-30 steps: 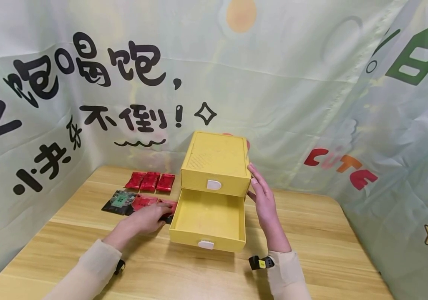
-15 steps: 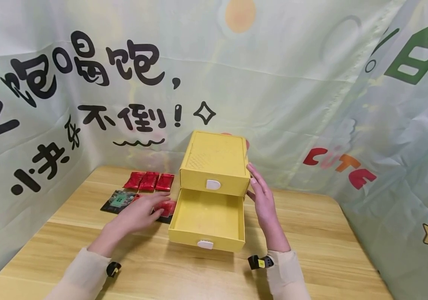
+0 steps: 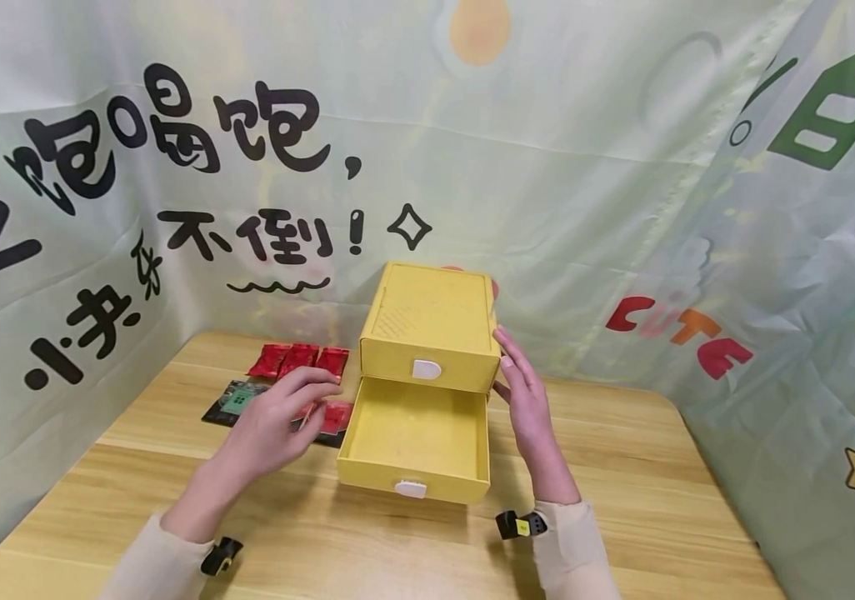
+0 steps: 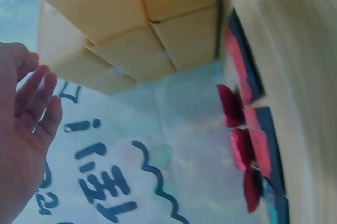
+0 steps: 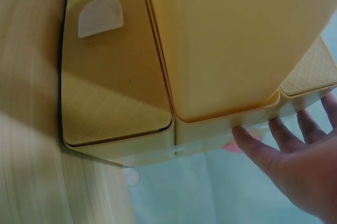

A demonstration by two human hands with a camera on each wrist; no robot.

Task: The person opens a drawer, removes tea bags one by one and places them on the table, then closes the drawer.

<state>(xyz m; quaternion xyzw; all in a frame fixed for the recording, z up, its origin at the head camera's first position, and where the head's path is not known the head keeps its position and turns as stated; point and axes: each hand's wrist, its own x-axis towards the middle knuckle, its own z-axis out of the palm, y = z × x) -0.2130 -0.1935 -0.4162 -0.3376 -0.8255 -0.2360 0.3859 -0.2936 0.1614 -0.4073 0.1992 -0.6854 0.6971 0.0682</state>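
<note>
A yellow drawer box (image 3: pixel 431 304) stands mid-table, its middle drawer (image 3: pixel 416 429) pulled out and bare inside. My right hand (image 3: pixel 528 404) rests against the box's right side, fingers extended; in the right wrist view its fingertips meet the box wall (image 5: pixel 226 129). Left of the box, my left hand (image 3: pixel 277 421) hovers over a front row of flat packets, a dark green one (image 3: pixel 232 402) and red-and-black ones (image 3: pixel 333 417). Its fingers bend loosely with nothing between them, as the left wrist view of the hand (image 4: pixel 26 119) shows. The hand partly hides the front row.
Three small shiny red packets (image 3: pixel 298 360) lie in a row behind the flat ones. A printed cloth backdrop (image 3: pixel 585 208) closes off the back and sides of the wooden table (image 3: pixel 607 467). The open drawer juts forward above the tabletop.
My left hand has lifted off the red-and-black packet beside the box and drawn back to the left. The right hand and the drawer box have stayed put.
</note>
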